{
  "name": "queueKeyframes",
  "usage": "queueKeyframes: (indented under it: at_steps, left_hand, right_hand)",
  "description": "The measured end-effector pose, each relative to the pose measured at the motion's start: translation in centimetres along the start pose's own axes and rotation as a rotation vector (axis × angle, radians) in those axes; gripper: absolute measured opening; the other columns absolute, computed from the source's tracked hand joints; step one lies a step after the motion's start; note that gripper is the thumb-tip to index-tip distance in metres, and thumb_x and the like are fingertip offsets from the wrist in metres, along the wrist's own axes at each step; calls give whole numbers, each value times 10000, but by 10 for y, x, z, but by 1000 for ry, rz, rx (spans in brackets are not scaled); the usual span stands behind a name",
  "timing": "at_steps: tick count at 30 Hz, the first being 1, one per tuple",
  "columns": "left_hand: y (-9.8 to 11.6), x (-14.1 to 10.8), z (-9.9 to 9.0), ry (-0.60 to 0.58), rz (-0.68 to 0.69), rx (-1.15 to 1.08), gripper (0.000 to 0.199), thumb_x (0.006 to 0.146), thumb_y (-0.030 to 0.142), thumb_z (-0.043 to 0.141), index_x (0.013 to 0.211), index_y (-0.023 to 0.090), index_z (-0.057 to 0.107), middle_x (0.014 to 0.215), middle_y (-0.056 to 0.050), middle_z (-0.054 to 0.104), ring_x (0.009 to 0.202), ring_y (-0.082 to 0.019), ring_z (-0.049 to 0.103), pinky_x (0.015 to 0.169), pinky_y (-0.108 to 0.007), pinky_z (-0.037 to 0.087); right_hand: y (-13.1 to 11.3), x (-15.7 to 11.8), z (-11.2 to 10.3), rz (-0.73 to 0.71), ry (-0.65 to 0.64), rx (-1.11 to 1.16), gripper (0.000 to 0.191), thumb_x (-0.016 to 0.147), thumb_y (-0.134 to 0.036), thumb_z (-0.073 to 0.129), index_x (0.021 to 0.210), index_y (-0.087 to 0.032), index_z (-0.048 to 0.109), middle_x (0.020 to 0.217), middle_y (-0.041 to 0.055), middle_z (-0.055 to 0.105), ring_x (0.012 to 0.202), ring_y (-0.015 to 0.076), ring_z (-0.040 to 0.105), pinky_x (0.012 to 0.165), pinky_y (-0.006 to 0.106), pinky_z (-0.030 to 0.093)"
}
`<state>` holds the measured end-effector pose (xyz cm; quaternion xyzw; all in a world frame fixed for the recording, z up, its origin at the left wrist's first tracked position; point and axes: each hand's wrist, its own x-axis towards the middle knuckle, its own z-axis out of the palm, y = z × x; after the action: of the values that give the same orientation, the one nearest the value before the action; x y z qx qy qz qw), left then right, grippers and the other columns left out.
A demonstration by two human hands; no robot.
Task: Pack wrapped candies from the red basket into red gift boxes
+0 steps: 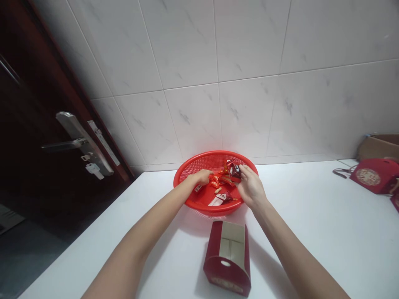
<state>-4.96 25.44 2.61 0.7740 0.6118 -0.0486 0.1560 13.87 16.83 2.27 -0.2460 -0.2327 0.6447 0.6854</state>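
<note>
A red plastic basket holds several red wrapped sweets, a white-and-dark-red packet and a peanut. Inside its left part, my left hand has its fingers bent down by the red wrappers; its fingertips and anything between them are hard to make out. At the right rim, my right hand grips a dark red wrapped sweet between thumb and fingers. Nearer to me, a dark red box lies on the white table, with beige inner flaps upward.
Red boxes with a dark strap lie at the far right, in front of a brown cardboard box. A tiled wall rises behind the table. At the left is a dark door with a metal handle and keys.
</note>
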Motion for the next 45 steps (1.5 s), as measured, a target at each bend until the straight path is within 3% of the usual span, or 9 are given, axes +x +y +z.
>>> queueKeyframes:
  at_steps: [2,6,10,20,22,26,28,35,45]
  left_hand:
    - [2,-1,0,-42,-11,33,377,649,49,601,966,193,747,891,-87,773,736,-240,710,604,-260,472]
    - [2,-1,-1,-49,-32,69,84,589,124,690,637,185,659,726,-65,710,719,-243,664,605,-276,446]
    - [3,-5,-3,-84,-52,33,214,542,228,749,496,189,543,604,-38,619,608,-218,598,552,-290,405]
    - [11,-16,-5,50,197,-210,168,628,228,664,646,205,499,629,50,493,600,-130,468,535,-245,318]
    - [14,-18,-4,75,253,-229,130,643,205,656,749,200,581,697,42,550,649,-139,501,564,-238,346]
    - [20,-21,4,30,444,-223,397,766,147,546,1134,220,676,908,-7,694,786,-169,602,675,-237,426]
    - [23,-20,11,-40,496,-152,377,816,152,529,1144,226,702,913,-22,718,788,-173,625,692,-240,438]
    - [26,-12,22,-109,369,49,222,759,386,719,907,222,737,789,-20,697,678,-184,597,580,-258,383]
    - [24,-18,5,127,254,-171,172,841,312,598,715,195,596,789,-29,666,755,-190,604,626,-259,366]
  right_hand:
    - [0,0,0,2,-5,11,235,652,-245,870,683,-207,641,716,-18,696,733,152,646,718,289,558]
    - [0,-2,3,-11,-14,34,269,642,-237,877,658,-206,610,680,-34,672,688,139,635,700,276,548]
    - [0,-5,5,1,-4,42,261,641,-237,876,659,-201,618,670,-36,669,672,131,627,664,261,540]
    - [-3,-7,8,11,7,41,230,609,-199,875,644,-193,647,677,-24,681,701,126,629,686,239,533]
    - [-3,-8,8,19,11,39,234,594,-197,876,632,-196,645,665,-26,680,699,128,626,678,241,533]
    - [-3,-8,8,23,0,12,240,568,-210,885,636,-200,654,685,-20,695,702,136,629,638,240,526]
    - [-3,-7,7,17,-2,-4,252,563,-216,888,635,-203,647,678,-23,688,683,134,622,612,237,514]
    - [-3,-6,6,31,7,0,290,546,-202,892,617,-206,610,634,-47,658,633,118,600,582,224,494]
    - [-2,-5,6,26,-11,-32,176,640,-175,836,671,-208,666,707,-25,694,689,137,632,669,255,513]
